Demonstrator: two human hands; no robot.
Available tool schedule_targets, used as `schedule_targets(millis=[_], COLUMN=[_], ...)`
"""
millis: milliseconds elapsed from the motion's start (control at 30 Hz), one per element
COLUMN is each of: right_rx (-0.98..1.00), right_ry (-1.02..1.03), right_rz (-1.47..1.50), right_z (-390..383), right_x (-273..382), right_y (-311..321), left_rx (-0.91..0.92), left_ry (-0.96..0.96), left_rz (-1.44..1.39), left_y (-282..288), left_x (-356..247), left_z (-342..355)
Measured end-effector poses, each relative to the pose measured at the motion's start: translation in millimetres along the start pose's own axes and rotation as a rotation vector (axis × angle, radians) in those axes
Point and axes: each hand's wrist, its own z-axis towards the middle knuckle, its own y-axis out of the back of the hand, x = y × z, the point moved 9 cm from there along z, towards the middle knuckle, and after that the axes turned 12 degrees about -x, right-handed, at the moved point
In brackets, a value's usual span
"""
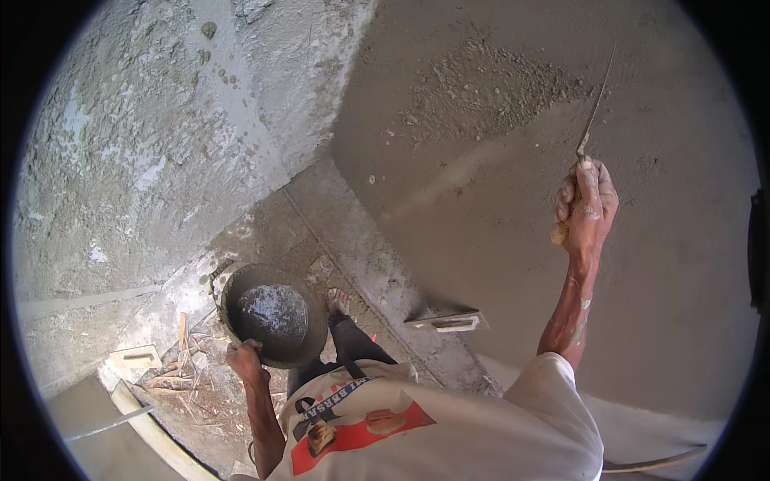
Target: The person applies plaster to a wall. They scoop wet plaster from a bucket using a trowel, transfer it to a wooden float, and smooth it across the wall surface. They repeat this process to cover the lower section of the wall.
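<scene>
In my right hand, raised at the upper right, is a trowel. Its thin blade appears edge-on and points upward, and the end of its yellowish handle shows below my closed fingers. The blade is close to a grey plastered wall; I cannot tell whether they touch. A patch of rough, lumpy mortar clings to this wall, left of the blade. My left hand grips the near rim of a dark bucket, tilted so that its inside shows. Mortar residue coats the bucket's bottom.
A plastering float lies on the ledge along the wall's foot. At left rises a rough, mortar-spattered wall. Wood scraps litter the floor near another float and a curved pale board. My foot is beside the bucket.
</scene>
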Motion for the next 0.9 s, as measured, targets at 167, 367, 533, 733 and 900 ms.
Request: schedule_targets(millis=[167, 367, 533, 733, 900], right_rx=[0.426, 0.951, 1.045, 1.261, 1.302], right_ry=[0.162, 0.615, 0.549, 0.229, 0.202], right_rz=[-0.265, -0.64, -0.682, -0.339, -0.331], right_z=[-124.7, -344.6, -451.7, -486.9, -471.4], right_x=[-26.5, -156.0, -201.1, -168.1, -114.0], right_y=[-81.4, -209.5, -260.2, -275.2, -276.0], left_rx=[0.06, 0.184, 0.39, 0.378, 0.327], left_ry=[-0.088, -0.135, -0.148, -0.175, -0.07], left_rz=[0.05, 0.27, 0.079, 0.183, 0.025], left_y=[-8.2, -35.0, -49.7, -57.8, -22.0], left_x=[-6.1, -24.9, -44.7, -58.6, -70.7], left_z=[11.2, 1.5, -17.7, -9.1, 9.6])
